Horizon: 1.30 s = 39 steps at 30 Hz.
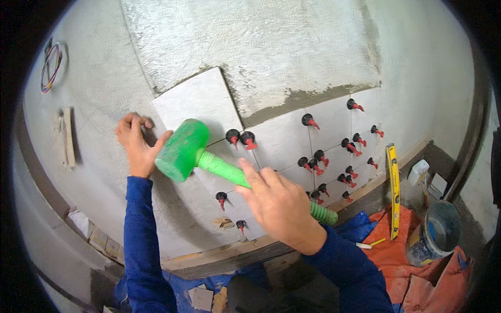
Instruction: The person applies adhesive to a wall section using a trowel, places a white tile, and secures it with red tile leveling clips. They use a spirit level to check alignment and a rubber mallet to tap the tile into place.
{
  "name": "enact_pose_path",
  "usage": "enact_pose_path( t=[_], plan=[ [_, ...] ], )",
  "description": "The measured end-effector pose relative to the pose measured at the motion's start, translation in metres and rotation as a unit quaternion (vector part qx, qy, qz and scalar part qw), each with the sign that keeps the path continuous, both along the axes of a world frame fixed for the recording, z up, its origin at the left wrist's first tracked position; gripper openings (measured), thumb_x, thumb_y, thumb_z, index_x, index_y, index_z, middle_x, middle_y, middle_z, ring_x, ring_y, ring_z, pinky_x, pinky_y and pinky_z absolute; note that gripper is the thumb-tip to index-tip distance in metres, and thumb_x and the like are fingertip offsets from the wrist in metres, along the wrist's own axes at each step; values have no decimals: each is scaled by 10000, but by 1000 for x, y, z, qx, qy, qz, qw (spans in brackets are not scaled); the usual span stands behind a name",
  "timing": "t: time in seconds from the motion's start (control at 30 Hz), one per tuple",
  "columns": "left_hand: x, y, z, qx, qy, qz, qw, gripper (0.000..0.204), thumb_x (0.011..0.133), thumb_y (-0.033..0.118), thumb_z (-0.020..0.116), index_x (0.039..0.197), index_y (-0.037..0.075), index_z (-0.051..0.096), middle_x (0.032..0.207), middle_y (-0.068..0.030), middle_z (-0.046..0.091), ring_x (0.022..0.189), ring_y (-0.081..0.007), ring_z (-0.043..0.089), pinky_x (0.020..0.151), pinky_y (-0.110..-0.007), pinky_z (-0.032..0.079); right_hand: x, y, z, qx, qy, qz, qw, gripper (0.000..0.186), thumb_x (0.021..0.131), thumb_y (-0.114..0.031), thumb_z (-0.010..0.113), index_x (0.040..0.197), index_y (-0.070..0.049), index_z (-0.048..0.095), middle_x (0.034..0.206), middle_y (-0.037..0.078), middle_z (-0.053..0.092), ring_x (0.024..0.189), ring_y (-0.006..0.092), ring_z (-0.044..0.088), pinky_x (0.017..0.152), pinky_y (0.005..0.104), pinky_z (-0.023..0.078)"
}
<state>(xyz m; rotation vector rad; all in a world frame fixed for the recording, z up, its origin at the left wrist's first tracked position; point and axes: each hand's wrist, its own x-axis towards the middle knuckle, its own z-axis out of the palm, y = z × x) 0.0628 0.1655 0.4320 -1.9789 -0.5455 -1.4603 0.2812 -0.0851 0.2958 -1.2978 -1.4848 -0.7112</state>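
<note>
My right hand (276, 203) grips the ridged handle of a green rubber mallet (182, 151), its head over the lower left part of a light tile (198, 99). My left hand (138, 138) is at that tile's left edge, fingers apart and bent toward the wall, thumb near the mallet head; whether it presses on the tile is hard to tell. Behind and below the mallet, light tiles (276, 146) cover the wall, with several black and red levelling clips (310, 121) at their joints. Grey mortar (313, 96) shows along the upper tile edge.
A yellow spirit level (392, 193) leans at the right near a bucket (433, 235) and a white container (417, 172). Orange (396, 281) and blue (245, 274) sheets cover the floor, with tile offcuts (201, 297). Wires (52, 68) hang at upper left, above a wooden strip (68, 135).
</note>
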Motion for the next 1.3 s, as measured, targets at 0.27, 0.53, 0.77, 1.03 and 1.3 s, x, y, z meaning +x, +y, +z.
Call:
enact_pose_path(
  t=[0.27, 0.53, 0.77, 1.03, 1.3],
  plan=[
    [-1, -9, -3, -13, -13, -21, 1000, 523, 663, 501, 830, 917, 117, 582, 1180, -163, 495, 1182, -359, 417, 1047, -511, 289, 17, -6, 27, -26, 37, 22, 999, 412, 968, -206, 689, 1334, -28, 628, 891, 185, 649, 733, 353, 666, 650, 442, 530],
    [-15, -4, -1, -50, -59, -208, 975, 338, 771, 358, 730, 955, 107, 601, 1157, -122, 493, 1119, -314, 439, 1023, -447, 316, -21, -13, 58, -33, -40, 8, 999, 395, 952, -158, 704, 1317, -23, 636, 896, 187, 654, 738, 376, 659, 645, 441, 526],
    [-46, 23, 4, -130, -94, -484, 860, 222, 891, 207, 629, 1040, 44, 612, 1142, -104, 536, 1031, -185, 533, 936, -298, 423, -102, 6, 42, -86, -92, -78, 989, 467, 904, -169, 758, 1332, -29, 636, 816, 131, 591, 658, 310, 628, 560, 422, 496],
    [-51, 46, -3, -146, -114, -674, 715, 514, 1064, 439, 436, 1237, -26, 570, 1303, -182, 564, 1184, -276, 602, 1069, -413, 462, -150, 26, 35, -92, -60, -196, 975, 446, 950, -207, 705, 1349, -30, 612, 851, 109, 573, 677, 288, 638, 568, 408, 523],
    [-51, 47, -5, -141, -117, -674, 716, 574, 1040, 493, 444, 1195, -43, 579, 1257, -175, 551, 1142, -263, 592, 1024, -401, 470, -169, 33, 33, -97, -38, -221, 970, 457, 959, -200, 692, 1377, -38, 601, 864, 125, 572, 688, 301, 646, 582, 422, 535]
  ],
)
